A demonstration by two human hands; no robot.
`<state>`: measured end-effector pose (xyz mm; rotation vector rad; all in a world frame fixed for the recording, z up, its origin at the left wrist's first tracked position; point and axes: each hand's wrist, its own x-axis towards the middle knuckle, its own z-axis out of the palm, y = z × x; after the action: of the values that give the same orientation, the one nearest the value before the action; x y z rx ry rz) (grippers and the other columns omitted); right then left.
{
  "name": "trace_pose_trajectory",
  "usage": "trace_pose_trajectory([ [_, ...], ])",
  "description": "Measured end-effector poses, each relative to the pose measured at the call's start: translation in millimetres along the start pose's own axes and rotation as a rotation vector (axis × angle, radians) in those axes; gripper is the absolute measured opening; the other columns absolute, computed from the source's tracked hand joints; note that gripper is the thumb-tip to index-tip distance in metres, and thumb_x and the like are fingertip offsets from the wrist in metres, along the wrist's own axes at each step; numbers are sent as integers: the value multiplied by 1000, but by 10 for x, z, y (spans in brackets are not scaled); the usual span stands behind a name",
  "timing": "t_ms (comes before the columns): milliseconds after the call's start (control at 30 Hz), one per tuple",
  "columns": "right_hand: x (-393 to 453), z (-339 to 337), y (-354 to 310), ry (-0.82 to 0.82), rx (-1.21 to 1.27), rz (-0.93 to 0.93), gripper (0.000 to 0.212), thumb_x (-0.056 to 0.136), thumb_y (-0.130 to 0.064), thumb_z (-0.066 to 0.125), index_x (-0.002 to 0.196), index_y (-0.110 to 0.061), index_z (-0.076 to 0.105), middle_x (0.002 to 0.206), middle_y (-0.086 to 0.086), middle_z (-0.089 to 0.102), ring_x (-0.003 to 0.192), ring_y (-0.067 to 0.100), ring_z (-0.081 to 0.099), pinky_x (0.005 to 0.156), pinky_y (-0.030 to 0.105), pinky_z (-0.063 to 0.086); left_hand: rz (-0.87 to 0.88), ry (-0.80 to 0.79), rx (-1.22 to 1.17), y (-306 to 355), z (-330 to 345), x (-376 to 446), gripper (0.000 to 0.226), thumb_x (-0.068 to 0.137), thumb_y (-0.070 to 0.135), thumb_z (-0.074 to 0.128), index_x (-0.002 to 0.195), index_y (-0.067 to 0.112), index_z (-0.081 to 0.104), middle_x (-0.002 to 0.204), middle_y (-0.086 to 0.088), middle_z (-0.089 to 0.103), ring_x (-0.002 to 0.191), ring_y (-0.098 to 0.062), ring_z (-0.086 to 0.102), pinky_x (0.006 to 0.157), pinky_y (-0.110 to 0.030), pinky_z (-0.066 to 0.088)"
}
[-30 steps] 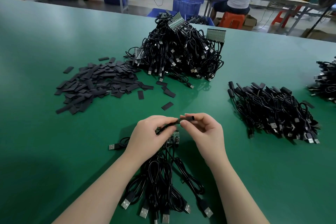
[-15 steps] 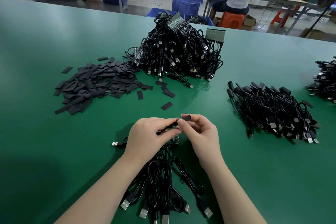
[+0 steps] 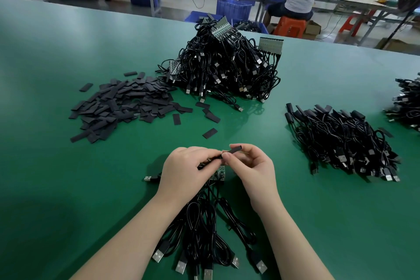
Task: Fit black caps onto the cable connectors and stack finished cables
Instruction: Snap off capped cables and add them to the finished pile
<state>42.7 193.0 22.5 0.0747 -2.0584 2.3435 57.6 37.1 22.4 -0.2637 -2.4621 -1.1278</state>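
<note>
My left hand [image 3: 185, 169] grips the connector end of a bundle of black USB cables [image 3: 204, 229] that fans out toward me on the green table [image 3: 45, 166]. My right hand [image 3: 252, 166] pinches a black cap [image 3: 234, 149] between thumb and fingers, its left end meeting the left hand's fingertips. A small green circuit board [image 3: 218, 174] shows just under my hands. Loose black caps [image 3: 118, 104] lie in a heap at the left. Capped cables [image 3: 341, 141] are stacked at the right.
A tall tangled pile of black cables with green boards [image 3: 225, 68] stands at the table's middle back. Another cable heap [image 3: 406, 102] sits at the far right edge. Beyond the table a person sits on an orange stool [image 3: 289, 26], with blue crates and benches around.
My hands have stayed in nearly the same spot. The black cap has slid a little to the left, closer over the connector end held by the left hand.
</note>
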Motion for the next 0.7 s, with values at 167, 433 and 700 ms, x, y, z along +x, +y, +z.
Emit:
trace_pose_trajectory([
  [167, -4, 1, -1, 63, 9, 4, 20, 81, -9, 79, 82, -29, 75, 74, 19, 60, 75, 15, 67, 67, 16, 51, -26, 29, -16, -20, -5, 4, 14, 82, 30, 78, 95, 29, 78, 90, 17, 74, 85, 1, 65, 82, -35, 53],
  [433, -16, 37, 2, 34, -15, 27, 19, 81, -11, 80, 79, -29, 74, 75, 19, 62, 73, 15, 63, 70, 18, 52, 27, 55, -26, -11, -8, -10, 15, 80, 30, 74, 94, 28, 79, 88, 17, 74, 89, 1, 63, 80, -34, 54],
  [700, -37, 62, 21, -9, -24, 23, 16, 80, -12, 81, 83, -25, 73, 63, 4, 60, 63, 11, 58, 74, 19, 53, -21, 84, -87, -25, -11, -20, 20, 79, 24, 78, 99, 26, 78, 90, 15, 75, 88, -2, 64, 81, -38, 55],
])
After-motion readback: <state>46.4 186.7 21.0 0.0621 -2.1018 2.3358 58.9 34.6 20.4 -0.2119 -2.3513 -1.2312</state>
